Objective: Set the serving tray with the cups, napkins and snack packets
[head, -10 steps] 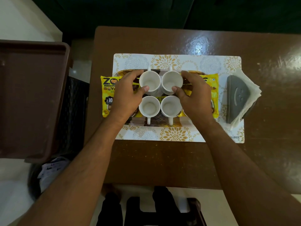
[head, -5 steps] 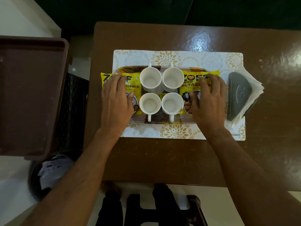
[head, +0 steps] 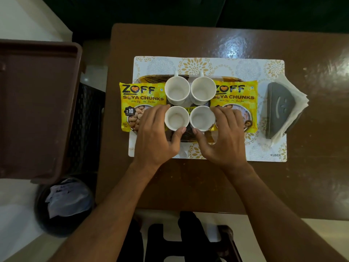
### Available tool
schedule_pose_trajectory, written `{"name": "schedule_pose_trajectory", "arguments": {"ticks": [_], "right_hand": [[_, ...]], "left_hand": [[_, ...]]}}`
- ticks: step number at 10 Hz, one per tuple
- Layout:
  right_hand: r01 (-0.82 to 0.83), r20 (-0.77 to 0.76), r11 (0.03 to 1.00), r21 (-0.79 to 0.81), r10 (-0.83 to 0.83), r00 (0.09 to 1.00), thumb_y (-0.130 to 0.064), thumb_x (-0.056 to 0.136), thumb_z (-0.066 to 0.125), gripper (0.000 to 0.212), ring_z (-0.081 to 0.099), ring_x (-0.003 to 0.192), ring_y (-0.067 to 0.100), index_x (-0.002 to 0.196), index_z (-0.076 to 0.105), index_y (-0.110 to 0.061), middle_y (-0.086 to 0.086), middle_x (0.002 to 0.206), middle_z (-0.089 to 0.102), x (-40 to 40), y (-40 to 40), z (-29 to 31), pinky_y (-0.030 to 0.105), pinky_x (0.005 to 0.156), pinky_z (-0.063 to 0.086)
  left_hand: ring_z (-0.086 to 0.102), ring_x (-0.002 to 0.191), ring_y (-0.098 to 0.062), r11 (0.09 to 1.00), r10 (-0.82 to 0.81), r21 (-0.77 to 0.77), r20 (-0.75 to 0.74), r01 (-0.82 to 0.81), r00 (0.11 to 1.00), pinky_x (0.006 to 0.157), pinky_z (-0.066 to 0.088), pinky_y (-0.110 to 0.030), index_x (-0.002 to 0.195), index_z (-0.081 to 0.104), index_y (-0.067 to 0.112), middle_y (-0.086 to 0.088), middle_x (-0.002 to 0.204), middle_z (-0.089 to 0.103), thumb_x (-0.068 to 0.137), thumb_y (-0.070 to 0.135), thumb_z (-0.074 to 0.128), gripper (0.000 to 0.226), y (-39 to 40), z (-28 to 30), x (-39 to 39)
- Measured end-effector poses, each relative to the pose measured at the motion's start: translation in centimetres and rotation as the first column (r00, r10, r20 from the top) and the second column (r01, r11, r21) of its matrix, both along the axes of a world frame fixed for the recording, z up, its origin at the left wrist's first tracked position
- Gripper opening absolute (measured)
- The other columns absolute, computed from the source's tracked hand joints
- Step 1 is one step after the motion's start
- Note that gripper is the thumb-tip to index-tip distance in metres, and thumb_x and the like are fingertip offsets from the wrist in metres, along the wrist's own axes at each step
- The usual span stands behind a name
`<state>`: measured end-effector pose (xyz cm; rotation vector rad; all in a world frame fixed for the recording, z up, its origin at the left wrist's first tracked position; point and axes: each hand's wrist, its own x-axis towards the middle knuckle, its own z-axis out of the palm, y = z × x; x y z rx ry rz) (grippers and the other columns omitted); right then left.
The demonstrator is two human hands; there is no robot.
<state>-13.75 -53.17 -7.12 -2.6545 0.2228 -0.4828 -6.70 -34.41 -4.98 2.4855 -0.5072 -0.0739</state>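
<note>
Left hand (head: 157, 137): thumb and fingers curled round near-left cup (head: 177, 117). Right hand (head: 223, 138): likewise gripping near-right cup (head: 202, 118). Two far cups (head: 177, 90) (head: 203, 90): upright, touching, on serving tray (head: 151, 78). Snack packets: one at left (head: 140, 104), one at right (head: 236, 99), flanking cups. Napkins in grey holder (head: 279, 112): right of tray, on placemat (head: 207, 63), brown table (head: 188, 178).

Bare forearms, no sleeves, dark trousers
</note>
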Motion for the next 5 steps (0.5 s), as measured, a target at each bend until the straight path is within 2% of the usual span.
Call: {"name": "schedule_pose_trajectory", "arguments": {"ticks": [3,4,5], "right_hand": [[0.007,0.027,1.000,-0.002,-0.007,1.000,-0.046,0.089,0.072,0.060,0.055,0.111,0.028,0.122,0.064,0.003,0.016,0.117,0.066,0.3,0.1,0.5,0.043,0.099,0.046],[0.025,0.027,0.999,-0.031,-0.024,0.999,-0.050,0.091,0.069,0.066,0.056,0.119,0.032,0.128,0.062,0.004,0.018,0.126,0.064,0.2,0.0,0.4,0.042,0.104,0.043],[0.055,0.025,0.998,-0.037,-0.054,0.998,-0.049,0.097,0.061,0.068,0.053,0.133,0.036,0.139,0.054,0.005,0.021,0.140,0.058,0.8,0.4,1.2,0.044,0.115,0.038]], "left_hand": [[0.060,0.123,-0.033,1.000,0.000,-0.011,-0.010,0.000,1.000,0.103,0.049,-0.049,0.130,0.062,0.000,-0.015,0.128,0.065,0.088,0.037,0.077,0.058,-0.1,0.1,0.2],[0.058,0.128,-0.033,1.000,-0.014,0.009,0.047,0.014,0.999,0.108,0.046,-0.047,0.134,0.060,0.000,-0.015,0.133,0.063,0.091,0.045,0.072,0.064,0.3,-0.2,0.2],[0.049,0.140,-0.033,0.999,-0.001,0.052,0.116,-0.005,0.993,0.118,0.036,-0.043,0.145,0.051,0.000,-0.017,0.146,0.055,0.095,0.049,0.062,0.071,0.5,0.3,0.2]]}}
